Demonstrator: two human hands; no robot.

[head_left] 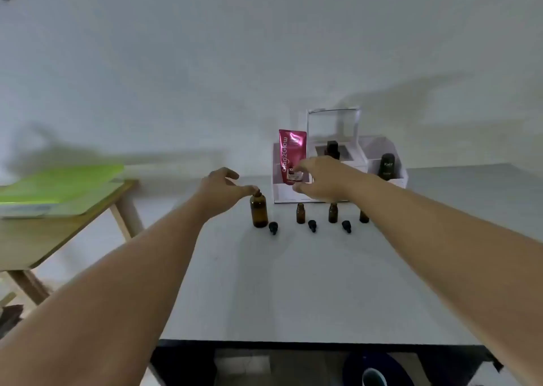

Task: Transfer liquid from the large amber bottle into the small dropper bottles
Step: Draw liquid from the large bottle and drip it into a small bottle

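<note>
Large amber bottle, judged breakable glass best gripped round its body, was touched on top by a half-open left hand; right hand was held open, empty.

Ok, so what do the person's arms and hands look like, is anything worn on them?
The left forearm and right forearm are bare as far as the frame shows: no sleeves, watch or bands. The left hand and right hand wear no gloves; the blur hides any thin ring.
</note>
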